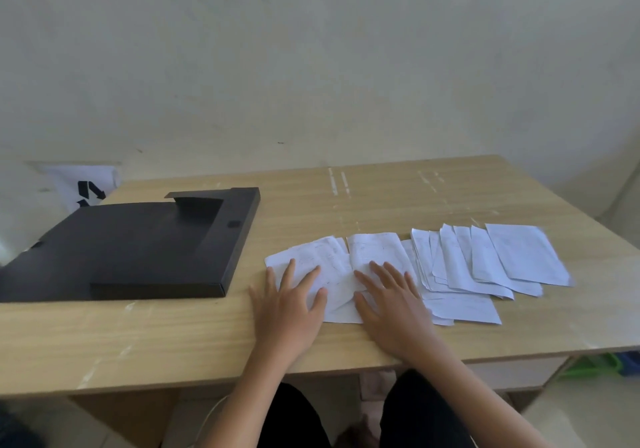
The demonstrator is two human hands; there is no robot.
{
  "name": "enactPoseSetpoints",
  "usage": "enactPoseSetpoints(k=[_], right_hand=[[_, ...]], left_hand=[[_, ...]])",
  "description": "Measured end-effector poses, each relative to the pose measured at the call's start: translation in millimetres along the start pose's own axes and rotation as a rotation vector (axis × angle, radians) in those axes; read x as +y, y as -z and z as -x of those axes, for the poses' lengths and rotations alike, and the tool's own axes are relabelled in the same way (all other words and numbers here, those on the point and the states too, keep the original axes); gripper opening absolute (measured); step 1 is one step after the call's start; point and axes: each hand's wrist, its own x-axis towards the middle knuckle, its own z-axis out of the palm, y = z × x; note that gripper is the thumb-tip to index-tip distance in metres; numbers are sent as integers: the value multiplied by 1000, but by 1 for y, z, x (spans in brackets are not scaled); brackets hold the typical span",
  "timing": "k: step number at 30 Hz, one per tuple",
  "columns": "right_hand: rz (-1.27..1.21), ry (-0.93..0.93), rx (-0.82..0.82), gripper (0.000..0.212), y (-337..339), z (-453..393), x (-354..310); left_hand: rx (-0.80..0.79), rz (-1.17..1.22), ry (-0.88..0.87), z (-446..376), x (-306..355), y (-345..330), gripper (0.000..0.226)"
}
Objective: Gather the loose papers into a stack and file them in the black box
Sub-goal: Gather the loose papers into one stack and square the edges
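The black box (131,250) runs off the picture's left edge, so its full width cannot be seen. Faint writing on the loose papers (485,260) is too small to read, and the left hand (289,304) and right hand (389,300) cover parts of the nearest sheets.

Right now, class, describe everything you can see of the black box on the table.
The black box is a flat, matte file case, seemingly plastic or card, lying on the left of the wooden table. Its lid looks closed, with a flap and a round snap near the far right corner. Its left part runs out of view. Neither hand touches it; the papers lie apart, to its right.
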Motion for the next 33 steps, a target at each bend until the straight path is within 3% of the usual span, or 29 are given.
enactPoseSetpoints(k=[3,6,13,17,22,25,28,31,33], right_hand=[[-28,1,19,52,-1,2,0],[-26,2,15,49,0,2,-2],[-26,0,17,54,-1,0,-3],[-45,-28,19,60,-4,-2,-2],[-42,-29,15,62,-1,-2,-4],[-17,-23,11,62,-1,-3,-4],[-2,-19,9,62,-2,-3,-3],[-8,-18,10,61,-2,-3,-3],[-14,-13,21,61,-1,-3,-3]], left_hand=[[114,6,189,-1,0,0,76],[14,-10,350,-5,9,0,90],[-85,-55,239,-17,34,-10,88],[-72,-28,145,-19,46,-17,86],[-3,83,178,-21,58,-17,82],[90,177,222,-25,64,-9,78],[68,350,333,-36,64,1,72],[43,569,436,-48,56,11,45],[1,585,443,-50,51,13,25]])
